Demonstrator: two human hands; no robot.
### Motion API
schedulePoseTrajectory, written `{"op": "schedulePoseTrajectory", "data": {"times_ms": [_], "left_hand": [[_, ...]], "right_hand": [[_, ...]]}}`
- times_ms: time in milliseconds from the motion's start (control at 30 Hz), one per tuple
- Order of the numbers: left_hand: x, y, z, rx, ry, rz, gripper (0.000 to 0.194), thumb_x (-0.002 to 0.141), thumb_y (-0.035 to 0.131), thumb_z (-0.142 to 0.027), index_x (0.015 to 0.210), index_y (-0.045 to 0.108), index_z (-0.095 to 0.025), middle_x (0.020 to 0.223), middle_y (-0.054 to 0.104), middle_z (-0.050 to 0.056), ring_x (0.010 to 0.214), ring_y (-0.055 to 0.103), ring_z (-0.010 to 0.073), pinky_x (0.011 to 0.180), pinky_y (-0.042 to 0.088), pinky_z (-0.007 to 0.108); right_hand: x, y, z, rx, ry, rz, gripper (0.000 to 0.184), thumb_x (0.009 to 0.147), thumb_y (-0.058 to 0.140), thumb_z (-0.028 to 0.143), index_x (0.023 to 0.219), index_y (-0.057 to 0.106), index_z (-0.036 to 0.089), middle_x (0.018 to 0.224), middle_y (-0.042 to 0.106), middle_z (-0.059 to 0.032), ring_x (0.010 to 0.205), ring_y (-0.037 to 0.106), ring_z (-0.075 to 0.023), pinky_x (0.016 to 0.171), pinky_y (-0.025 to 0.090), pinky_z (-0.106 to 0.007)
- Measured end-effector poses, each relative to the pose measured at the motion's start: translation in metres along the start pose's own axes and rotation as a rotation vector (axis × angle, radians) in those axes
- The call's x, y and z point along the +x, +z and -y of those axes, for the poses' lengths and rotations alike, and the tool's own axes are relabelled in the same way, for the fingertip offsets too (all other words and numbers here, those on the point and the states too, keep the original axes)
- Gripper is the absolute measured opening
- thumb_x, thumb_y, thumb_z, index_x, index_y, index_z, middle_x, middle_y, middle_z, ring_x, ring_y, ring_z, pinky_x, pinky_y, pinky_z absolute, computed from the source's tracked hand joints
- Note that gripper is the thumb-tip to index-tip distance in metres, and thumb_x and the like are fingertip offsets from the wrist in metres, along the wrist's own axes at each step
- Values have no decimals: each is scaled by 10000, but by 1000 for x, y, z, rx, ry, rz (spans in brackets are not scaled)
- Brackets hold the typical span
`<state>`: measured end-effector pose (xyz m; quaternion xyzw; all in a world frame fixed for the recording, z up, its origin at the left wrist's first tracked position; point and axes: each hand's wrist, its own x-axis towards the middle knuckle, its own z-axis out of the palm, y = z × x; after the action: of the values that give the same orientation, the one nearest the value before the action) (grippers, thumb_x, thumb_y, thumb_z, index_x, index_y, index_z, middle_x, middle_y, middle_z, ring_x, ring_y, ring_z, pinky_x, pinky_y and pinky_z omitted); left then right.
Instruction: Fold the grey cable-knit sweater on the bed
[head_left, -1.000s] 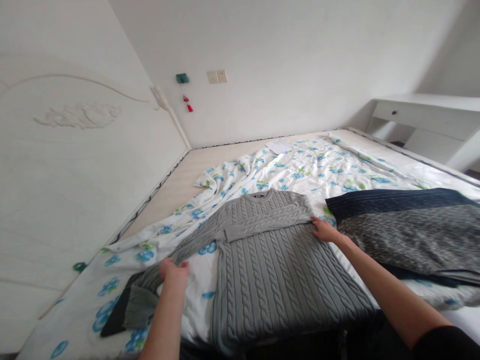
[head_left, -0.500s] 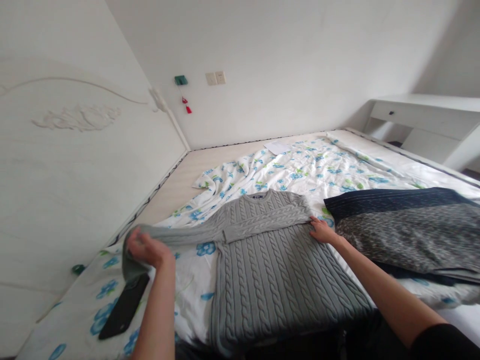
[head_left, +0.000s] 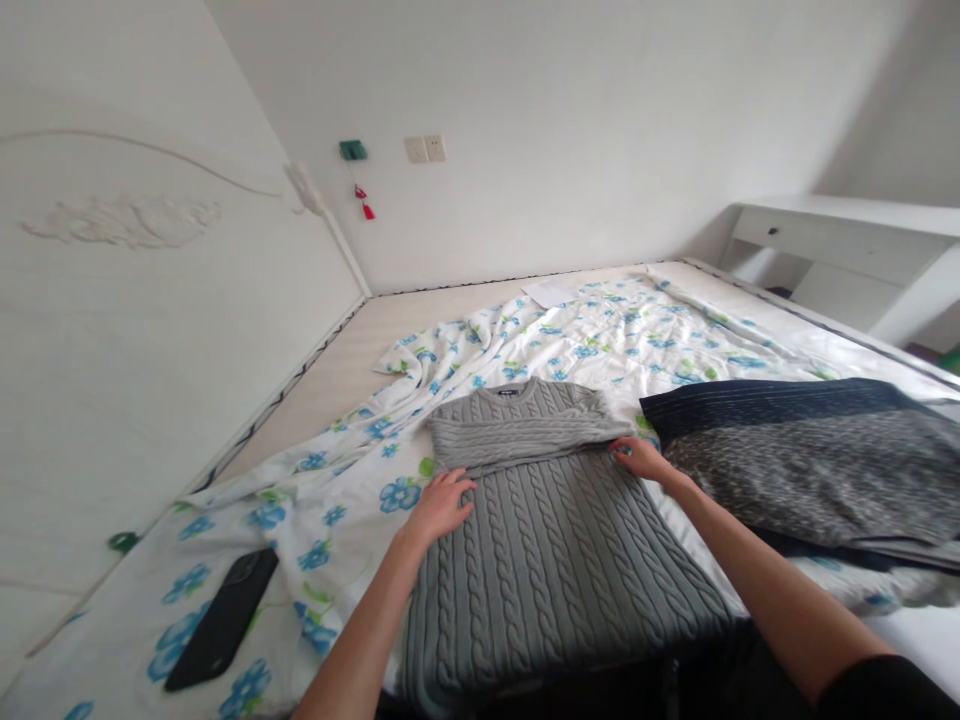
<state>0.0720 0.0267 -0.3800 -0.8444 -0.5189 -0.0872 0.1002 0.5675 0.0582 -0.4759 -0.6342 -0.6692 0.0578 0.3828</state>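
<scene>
A grey cable-knit sweater [head_left: 547,540] lies flat on the floral bedsheet [head_left: 330,500], both sleeves folded across its chest. My left hand [head_left: 441,503] rests open on the sweater's left edge, fingers spread just below the folded sleeves. My right hand [head_left: 637,459] presses on the sweater's right edge at the end of the sleeve fold, fingers flat on the knit.
A dark navy and speckled grey garment [head_left: 802,460] lies to the right of the sweater. A black phone [head_left: 223,618] sits on the sheet at the lower left. The white headboard [head_left: 135,330] stands at the left, a white desk [head_left: 847,250] at the right, a paper [head_left: 551,292] far back.
My left hand carried the left sleeve from the lower left across onto the sweater's chest and let it go. It now rests on the sweater. The phone is uncovered. My right hand stayed put.
</scene>
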Motion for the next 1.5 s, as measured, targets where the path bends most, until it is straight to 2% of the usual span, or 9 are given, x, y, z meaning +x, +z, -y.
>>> {"op": "schedulePoseTrajectory", "data": {"times_ms": [133,333,467,667,833,1067,1167,1267,1500], "left_hand": [[4,-4,18,18,-35,-61,451,1011,659,-231,1433,820,-233,1791,534,128,1657,500,336,1393,376,467],[13,3,19,57,-153,-25,503,1005,663,-249,1490,785,-199,1844,464,123,1689,460,361,1390,386,468],[16,4,25,61,-174,-20,519,1015,633,-243,1517,747,-173,1844,460,140,1654,515,360,1379,398,474],[16,-1,41,12,-76,-99,363,944,600,-119,1198,839,-219,1636,701,115,1581,600,282,1367,413,405],[19,6,40,-38,-91,-182,411,914,609,-86,1246,820,-207,1608,712,133,1526,639,300,1336,453,431],[30,9,38,-48,-135,-231,343,982,584,-132,1245,794,-195,1336,828,125,1282,754,284,1174,553,386],[32,14,41,-20,-77,-197,371,945,588,-104,1219,822,-192,1482,778,131,1377,722,292,1258,505,401],[32,22,41,17,-102,-162,454,961,588,-119,1356,808,-166,1690,643,152,1530,637,307,1339,431,407],[32,28,37,50,-181,-62,700,998,586,-204,1693,572,-122,1890,359,168,1665,496,370,1374,386,448]], "right_hand": [[8,0,2,328,139,-133,385,875,671,242,1226,825,211,1118,870,-83,1065,805,-288,1018,640,-410],[12,-2,3,720,377,-189,701,908,701,392,1594,621,274,1014,810,-41,857,777,-200,707,617,-270],[15,-1,6,709,384,-134,715,904,744,406,1594,665,235,1021,805,-62,842,764,-195,660,596,-250],[21,2,10,657,363,-199,656,903,691,344,1534,738,171,971,830,-53,827,766,-188,684,601,-237],[25,2,4,522,340,-237,629,896,692,384,1482,780,172,920,839,-34,792,780,-195,709,620,-257],[29,1,3,479,300,-305,599,890,712,372,1448,814,179,875,836,-43,814,783,-224,761,638,-298],[29,-1,4,521,281,-332,608,884,739,400,1445,816,178,912,844,-52,845,786,-237,781,648,-311],[28,-3,6,541,240,-356,615,902,719,420,1459,805,175,947,848,-47,859,782,-228,805,654,-310],[23,-4,13,661,284,-275,590,901,706,346,1456,799,169,935,828,-43,845,768,-203,734,628,-273]]}}
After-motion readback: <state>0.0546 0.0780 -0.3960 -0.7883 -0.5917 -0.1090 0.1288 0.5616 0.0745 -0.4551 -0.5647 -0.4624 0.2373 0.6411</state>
